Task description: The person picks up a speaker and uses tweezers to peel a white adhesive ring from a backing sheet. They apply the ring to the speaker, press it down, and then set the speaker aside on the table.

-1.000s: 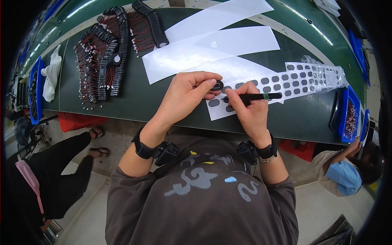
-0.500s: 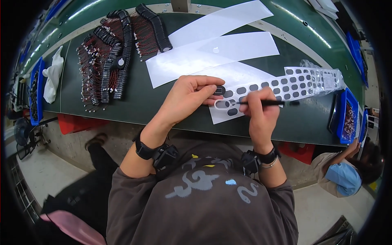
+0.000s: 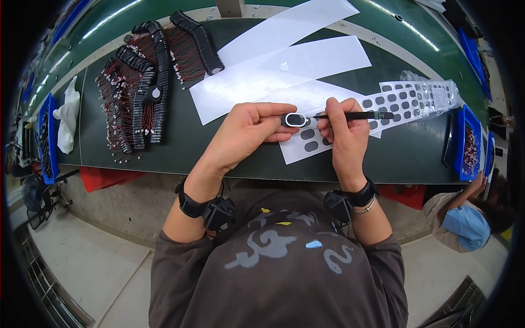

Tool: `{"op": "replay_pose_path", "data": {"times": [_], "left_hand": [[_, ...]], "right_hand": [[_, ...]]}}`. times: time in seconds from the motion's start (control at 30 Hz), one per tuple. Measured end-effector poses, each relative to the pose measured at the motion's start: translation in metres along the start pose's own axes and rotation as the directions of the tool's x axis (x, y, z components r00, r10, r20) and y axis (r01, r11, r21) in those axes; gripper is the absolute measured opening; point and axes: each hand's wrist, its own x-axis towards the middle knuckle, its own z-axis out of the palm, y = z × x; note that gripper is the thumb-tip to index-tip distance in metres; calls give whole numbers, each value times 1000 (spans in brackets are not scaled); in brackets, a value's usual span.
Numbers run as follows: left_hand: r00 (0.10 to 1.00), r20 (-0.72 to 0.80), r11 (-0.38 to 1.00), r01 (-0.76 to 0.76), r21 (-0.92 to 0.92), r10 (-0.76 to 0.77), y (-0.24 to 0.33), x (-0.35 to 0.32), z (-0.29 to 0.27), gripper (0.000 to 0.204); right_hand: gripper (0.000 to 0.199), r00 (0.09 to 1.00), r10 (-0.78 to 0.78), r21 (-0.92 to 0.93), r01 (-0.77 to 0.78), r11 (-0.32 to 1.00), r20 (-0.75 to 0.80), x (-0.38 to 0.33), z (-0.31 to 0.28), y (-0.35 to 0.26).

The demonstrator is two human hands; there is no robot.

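In the fingertips of my left hand (image 3: 240,130) is a small black oval part (image 3: 286,118), a speaker by its look. A white oval ring (image 3: 304,121) lies on or against its face; I cannot tell if it is stuck down. My right hand (image 3: 348,131) is closed round slim black tweezers (image 3: 363,115), their thin tip at the ring's right edge. Under both hands lies a white sheet with rows of dark grey oval pads (image 3: 310,146).
Strips of black parts with red wires and white plugs (image 3: 158,82) lie at the left. White backing sheets (image 3: 328,57) cover the middle back. A clear plastic bag (image 3: 445,95) and a blue bin (image 3: 467,145) are at the right; beyond, another person's arm (image 3: 465,197).
The white ring has gone from above the pad sheet onto the black part in my left hand. My right hand and the tweezers moved up with it.
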Motion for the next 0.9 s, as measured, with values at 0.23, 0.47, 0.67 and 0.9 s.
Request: {"op": "replay_pose_path", "data": {"times": [0.23,0.47,0.67,0.9], "left_hand": [[1000,1,1000,-16,-1,16,-2,2,1,32],[999,-47,1000,-21,-23,20,-4,0,6,34],[989,-125,996,-85,-34,80,-9,-4,11,33],[983,-158,993,-102,-57,92,-17,-8,17,37]], "right_hand": [[22,1000,-5,-22,5,1000,-8,-2,3,1],[21,996,-76,-62,73,995,-48,-8,3,3],[19,989,-110,19,112,994,-95,-12,-2,5],[18,994,-76,9,77,997,-74,-19,1,7]]}}
